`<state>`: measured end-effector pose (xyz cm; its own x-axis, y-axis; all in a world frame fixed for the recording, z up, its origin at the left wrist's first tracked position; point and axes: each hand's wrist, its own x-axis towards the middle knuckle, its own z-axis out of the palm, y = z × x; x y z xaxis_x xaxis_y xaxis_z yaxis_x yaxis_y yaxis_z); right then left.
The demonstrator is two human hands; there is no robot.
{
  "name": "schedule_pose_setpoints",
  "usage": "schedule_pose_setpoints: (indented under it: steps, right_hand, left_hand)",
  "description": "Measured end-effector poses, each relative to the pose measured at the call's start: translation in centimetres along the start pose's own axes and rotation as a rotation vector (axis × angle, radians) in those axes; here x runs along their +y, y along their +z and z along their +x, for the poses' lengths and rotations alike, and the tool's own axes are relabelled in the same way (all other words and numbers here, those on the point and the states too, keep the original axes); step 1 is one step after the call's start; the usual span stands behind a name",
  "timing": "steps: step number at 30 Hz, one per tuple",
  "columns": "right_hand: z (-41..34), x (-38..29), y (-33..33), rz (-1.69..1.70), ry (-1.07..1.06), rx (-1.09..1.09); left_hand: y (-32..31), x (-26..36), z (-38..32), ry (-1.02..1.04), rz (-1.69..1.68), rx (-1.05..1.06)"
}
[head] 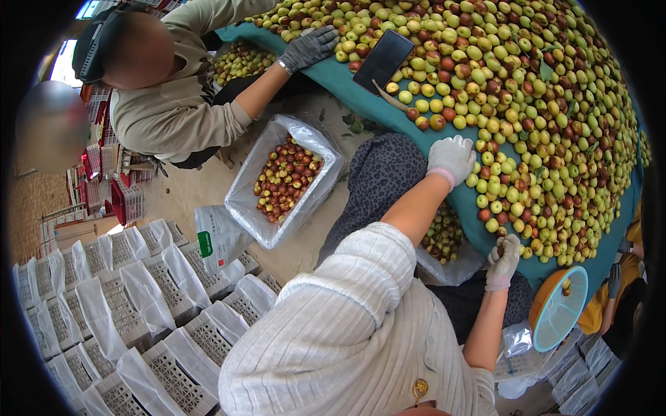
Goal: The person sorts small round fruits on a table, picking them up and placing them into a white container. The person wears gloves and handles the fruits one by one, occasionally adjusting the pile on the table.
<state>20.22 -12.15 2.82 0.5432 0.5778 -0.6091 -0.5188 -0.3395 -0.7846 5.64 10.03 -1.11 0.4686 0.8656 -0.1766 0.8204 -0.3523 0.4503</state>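
A large heap of green and reddish-brown jujubes point(562, 140) covers a sloping green cloth point(333, 78) in front of me. My left hand point(451, 158), in a pale knit glove, rests at the cloth's near edge beside loose fruit. Its fingers are bent, and whatever lies under the palm is hidden. Lower down, my gloved right hand point(503, 262) pinches a dark red jujube point(500, 250) by the heap's edge. Between my arms, below the cloth, a plastic-lined container point(458, 268) holds more jujubes, partly hidden by my left arm.
A smartphone point(384, 61) and a curved stick point(389, 98) lie on the cloth. A lined crate of redder jujubes point(325, 192) stands on the floor left. A plastic basket point(559, 309) tilts at right. Lined crates point(156, 291) fill the lower left. A gloved co-worker point(177, 114) sits upper left.
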Motion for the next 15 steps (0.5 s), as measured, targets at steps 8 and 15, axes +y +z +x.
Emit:
schedule_pose_setpoints:
  steps: [8,15]
  right_hand:
    - [-2.6,-2.9,-4.8,0.200,-0.134,0.132]
    - [-9.4,-2.1,-19.4,0.510,-0.357,0.838]
  left_hand:
    - [0.8,0.2,0.4,-0.042,0.007,0.068]
    - [2.3,0.4,0.3,0.000,0.072,0.144]
